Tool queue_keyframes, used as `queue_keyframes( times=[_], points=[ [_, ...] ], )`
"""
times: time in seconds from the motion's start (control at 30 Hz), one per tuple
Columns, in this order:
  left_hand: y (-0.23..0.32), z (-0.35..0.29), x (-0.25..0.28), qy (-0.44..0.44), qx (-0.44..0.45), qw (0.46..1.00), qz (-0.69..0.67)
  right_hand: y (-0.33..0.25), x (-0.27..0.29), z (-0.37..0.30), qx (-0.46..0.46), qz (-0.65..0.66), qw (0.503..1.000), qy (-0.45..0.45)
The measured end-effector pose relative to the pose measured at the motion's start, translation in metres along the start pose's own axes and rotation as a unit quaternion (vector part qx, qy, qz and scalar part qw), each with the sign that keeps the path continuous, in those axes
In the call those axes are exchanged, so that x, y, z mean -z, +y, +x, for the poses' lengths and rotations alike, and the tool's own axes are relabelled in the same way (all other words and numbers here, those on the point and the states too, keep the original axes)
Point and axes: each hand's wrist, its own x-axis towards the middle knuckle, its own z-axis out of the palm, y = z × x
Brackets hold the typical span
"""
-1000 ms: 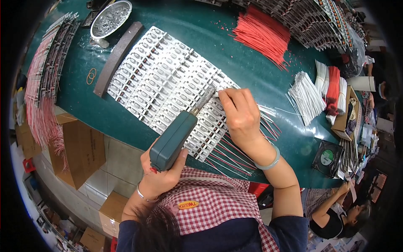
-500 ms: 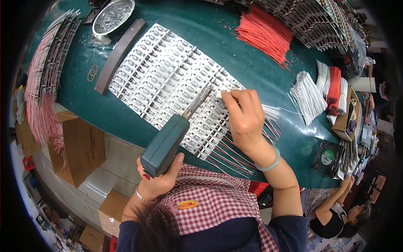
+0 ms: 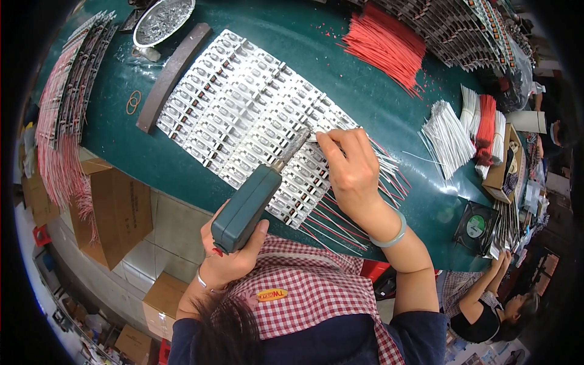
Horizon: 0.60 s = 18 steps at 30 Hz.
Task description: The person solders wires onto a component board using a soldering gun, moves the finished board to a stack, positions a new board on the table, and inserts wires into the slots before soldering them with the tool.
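My left hand (image 3: 234, 261) is wrapped round the handle of a dark green soldering gun (image 3: 246, 210). Its tip points away and to the right, close above a panel of white circuit boards (image 3: 243, 100) laid in rows. Just beside the tip, my right hand (image 3: 356, 173) pinches the end of a thin white wire (image 3: 314, 139) at the panel's right part. Most of that wire is hidden by the hand. Red and white wires (image 3: 337, 225) trail from the panel's right edge, partly under my right wrist.
A dark curved bar (image 3: 173, 79) lies along the panel's left edge, near a metal bowl (image 3: 163, 23). Loose red wires (image 3: 386, 48) and white wires (image 3: 449, 140) lie to the right. Finished-looking wired strips (image 3: 70, 91) stand far left. A co-worker (image 3: 493, 310) sits at right.
The soldering gun has shifted slightly right and away, bringing its tip closer to my right fingertips. My right hand has moved slightly left.
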Motion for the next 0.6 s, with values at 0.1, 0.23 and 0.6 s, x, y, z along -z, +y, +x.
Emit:
queue_keyframes(
  times=[0.1,0.23,0.6],
  points=[
    [0.0062,0.0043,0.0008,-0.007,0.002,1.000,0.014,0.0000,-0.0010,-0.0005,0.000,-0.004,1.000,-0.002],
    [0.0068,0.0043,0.0010,-0.016,0.006,1.000,0.011,0.0002,-0.0003,0.0003,0.001,-0.004,1.000,-0.006],
    [0.0007,-0.0027,0.0031,0.014,0.017,1.000,0.010,-0.0037,0.0000,0.0021,-0.014,-0.001,1.000,-0.005]
  ],
)
